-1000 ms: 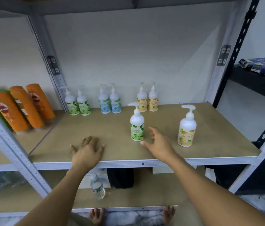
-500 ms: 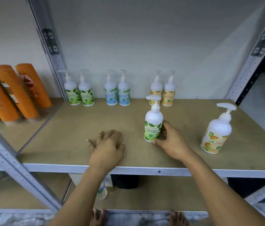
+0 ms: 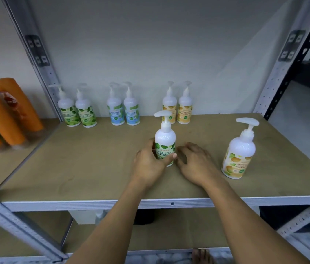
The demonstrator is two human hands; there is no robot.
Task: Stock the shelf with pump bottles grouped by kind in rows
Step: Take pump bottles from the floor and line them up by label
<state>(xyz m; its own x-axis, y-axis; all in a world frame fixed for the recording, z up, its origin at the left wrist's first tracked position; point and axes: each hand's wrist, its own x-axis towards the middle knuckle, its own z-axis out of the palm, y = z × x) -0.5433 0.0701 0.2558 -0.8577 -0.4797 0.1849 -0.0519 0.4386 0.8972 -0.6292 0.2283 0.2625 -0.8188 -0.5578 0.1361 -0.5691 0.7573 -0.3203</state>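
Two loose pump bottles stood forward on the shelf (image 3: 93, 159); six more lined the back wall. Left hand (image 3: 149, 161) was clamped round the green-label bottle (image 3: 165, 141) near shelf centre, thumb across the label front, fingers behind. Bottle upright; base looked to be on the board, can't confirm. Right hand (image 3: 195, 162) lay just beside it at 3 o'clock, fingers loosely bent, holding nothing; whether a fingertip touched the bottle, cannot tell. Orange-label bottle (image 3: 237, 155) stood well apart, also at 3 o'clock, untouched.

From the held bottle, the green pair (image 3: 78, 114) was at 10 o'clock, the blue pair (image 3: 123, 113) at 11 and the orange pair (image 3: 178, 111) at 12, partly behind the pump head. Orange shampoo bottles (image 3: 11, 111) were in the neighbouring bay at 9 o'clock, not relevant.

Step judged: take the green-label bottle to the green pair. To do it well:
- Grip low on the body, not the pump neck.
- Lift clear rather than drag, since a tall bottle may tip.
- Head toward 10 o'clock, passing in front of the blue pair and minding their pump heads.
- Set it down straight in front of a green one, just beside it, label out, nozzle turned like its neighbours.

Right hand was free, probably best used on the orange-label bottle.
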